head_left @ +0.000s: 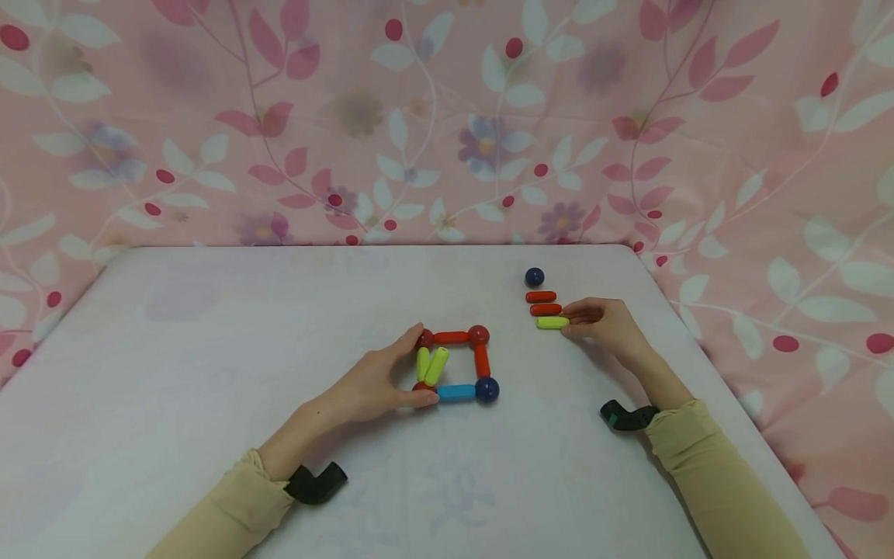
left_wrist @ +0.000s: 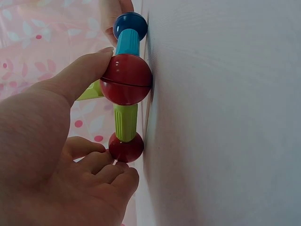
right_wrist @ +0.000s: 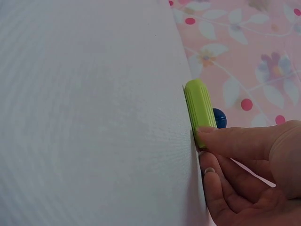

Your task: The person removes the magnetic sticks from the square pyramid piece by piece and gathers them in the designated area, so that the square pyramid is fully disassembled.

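My left hand [head_left: 370, 384] grips the left side of a square frame of toy rods and balls, thumb at the near red ball [left_wrist: 126, 79], fingers at the far red ball [left_wrist: 126, 148]. Red rods [head_left: 452, 338] form the frame's far and right sides, a blue rod [head_left: 457, 393] its near side, a green rod [left_wrist: 125, 123] its left side. Another green rod [head_left: 436, 366] slants up from the near-left ball. At the near-right corner sits a dark blue ball [head_left: 487, 389]. My right hand [head_left: 606, 326] pinches one end of a loose green rod [right_wrist: 200, 110].
Beyond the loose green rod lie two red rods [head_left: 541, 296] in a row, with a loose dark blue ball [head_left: 534, 277] behind them. A white table [head_left: 209, 326] lies beneath everything, backed by a pink floral cloth [head_left: 447, 116]. Each sleeve cuff has a black wrist camera [head_left: 317, 483].
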A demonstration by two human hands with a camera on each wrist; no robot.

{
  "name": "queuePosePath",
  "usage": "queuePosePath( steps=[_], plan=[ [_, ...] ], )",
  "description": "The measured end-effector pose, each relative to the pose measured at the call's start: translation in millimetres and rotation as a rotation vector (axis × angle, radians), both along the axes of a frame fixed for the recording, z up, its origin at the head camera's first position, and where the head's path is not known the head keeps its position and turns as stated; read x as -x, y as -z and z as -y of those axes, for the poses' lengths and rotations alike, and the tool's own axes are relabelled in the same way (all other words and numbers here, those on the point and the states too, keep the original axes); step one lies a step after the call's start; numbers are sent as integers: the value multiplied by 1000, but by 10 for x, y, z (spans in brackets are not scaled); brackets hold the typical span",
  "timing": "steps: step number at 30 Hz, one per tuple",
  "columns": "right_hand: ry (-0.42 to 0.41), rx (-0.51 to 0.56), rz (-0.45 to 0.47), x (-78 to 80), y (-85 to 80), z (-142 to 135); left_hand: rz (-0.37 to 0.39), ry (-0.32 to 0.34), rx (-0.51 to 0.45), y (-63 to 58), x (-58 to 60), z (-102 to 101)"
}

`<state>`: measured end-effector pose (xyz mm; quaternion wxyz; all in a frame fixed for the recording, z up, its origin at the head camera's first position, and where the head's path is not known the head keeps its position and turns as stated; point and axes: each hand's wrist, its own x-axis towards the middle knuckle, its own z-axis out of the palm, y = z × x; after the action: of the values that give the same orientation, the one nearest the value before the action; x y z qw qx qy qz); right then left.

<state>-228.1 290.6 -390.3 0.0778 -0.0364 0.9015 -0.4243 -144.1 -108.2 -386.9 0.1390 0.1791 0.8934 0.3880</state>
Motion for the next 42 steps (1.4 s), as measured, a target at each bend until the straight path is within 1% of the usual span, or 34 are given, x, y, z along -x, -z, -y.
queuePosePath(
  steps=[11, 17, 21, 23, 28, 31, 34, 36, 39, 42],
  plan=[
    [12, -1, 4, 2, -1, 12, -7, 7, -5, 8, 5, 4],
    [32, -10, 29, 11, 1, 23, -2, 7, -6, 2, 1, 5],
    [28, -6, 25, 10, -1, 18, -1, 3, -3, -5, 1, 4],
    [12, -7, 18, 8, -6, 9, -1, 2, -1, -7, 0, 3],
    [-30, 8, 14, -7, -78, -17, -1, 3, -2, -10, -4, 3],
    [-27, 27, -3, -45, -172, 10, 2, 3, -5, -9, -4, -1],
    [-30, 58, -41, -113, -291, 146, 6, -3, -5, -7, -5, -2],
    [-55, 90, -75, -168, -376, 291, 5, -5, -4, -6, -5, -2],
    [-121, 135, -127, -262, -503, 549, 3, -7, -5, -5, -5, -2],
    [-196, 155, -167, -330, -610, 796, -2, -3, -8, -3, -3, -6]
  ],
)
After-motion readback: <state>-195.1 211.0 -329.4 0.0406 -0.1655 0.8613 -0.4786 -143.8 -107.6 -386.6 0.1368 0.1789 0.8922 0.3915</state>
